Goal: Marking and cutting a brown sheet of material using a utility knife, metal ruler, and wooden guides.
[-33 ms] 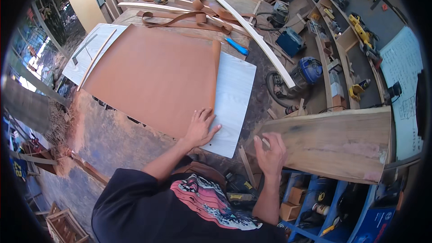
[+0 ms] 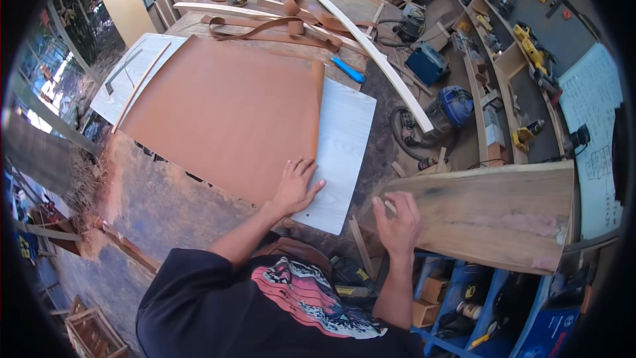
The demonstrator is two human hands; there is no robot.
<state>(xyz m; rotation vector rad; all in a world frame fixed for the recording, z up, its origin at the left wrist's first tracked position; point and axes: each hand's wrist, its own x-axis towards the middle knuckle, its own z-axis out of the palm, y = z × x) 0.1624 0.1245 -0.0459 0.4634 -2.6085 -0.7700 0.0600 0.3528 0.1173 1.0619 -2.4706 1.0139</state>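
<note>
The left hand (image 2: 295, 189) lies flat, fingers slightly spread, on a brown sheet (image 2: 228, 106) atop a pale board (image 2: 346, 136) on the table (image 2: 152, 189), fingertips by the near end of the sheet's curled edge (image 2: 317, 103). The right hand (image 2: 401, 225) hovers by a wood slab (image 2: 493, 205), fingers bent toward the thumb; a small pale object (image 2: 391, 207) seems to show between them, though whether it is gripped is unclear. Broad, even pressure beside the curl looks the best way to steady the sheet without creasing it; a sideways push could make it creep. The sheet is smooth and matte, the board faintly grained, the table scuffed and stained. Beyond, brown strips (image 2: 295, 25) coil loosely near a blue knife (image 2: 348, 70) and a long, straight batten (image 2: 391, 71).
</note>
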